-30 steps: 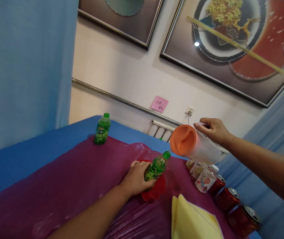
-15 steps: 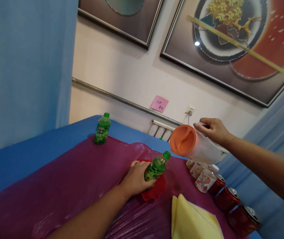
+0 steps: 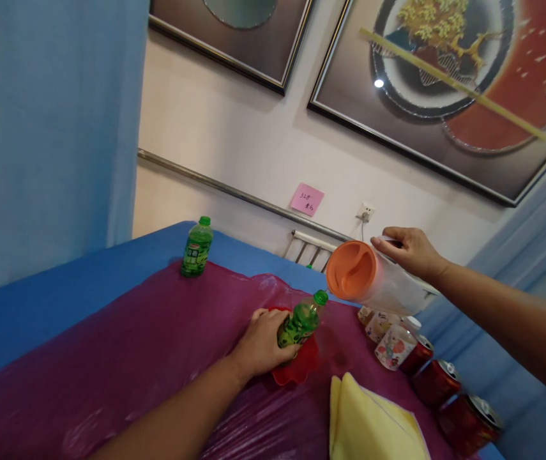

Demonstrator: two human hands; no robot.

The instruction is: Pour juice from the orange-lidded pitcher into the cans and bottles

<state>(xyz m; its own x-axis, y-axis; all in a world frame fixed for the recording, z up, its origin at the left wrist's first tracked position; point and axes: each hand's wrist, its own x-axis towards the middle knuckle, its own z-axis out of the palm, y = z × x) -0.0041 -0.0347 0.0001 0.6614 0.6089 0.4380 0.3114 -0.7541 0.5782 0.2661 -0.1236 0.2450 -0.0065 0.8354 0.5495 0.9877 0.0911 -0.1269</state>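
My left hand is wrapped round a green bottle, which leans to the right over a red scalloped dish. The bottle's top is green. To the right, my right hand grips the handle of a translucent pitcher. The pitcher lies tilted on its side in the air, its orange lid facing left, just above and right of the bottle's top. Whether liquid is flowing between them is too small to tell. Another green bottle stands upright at the back left.
A folded yellow cloth lies at the front on the purple sheet. Several labelled jars and red cans line the right edge. Blue curtains hang at both sides. A metal rail runs along the wall.
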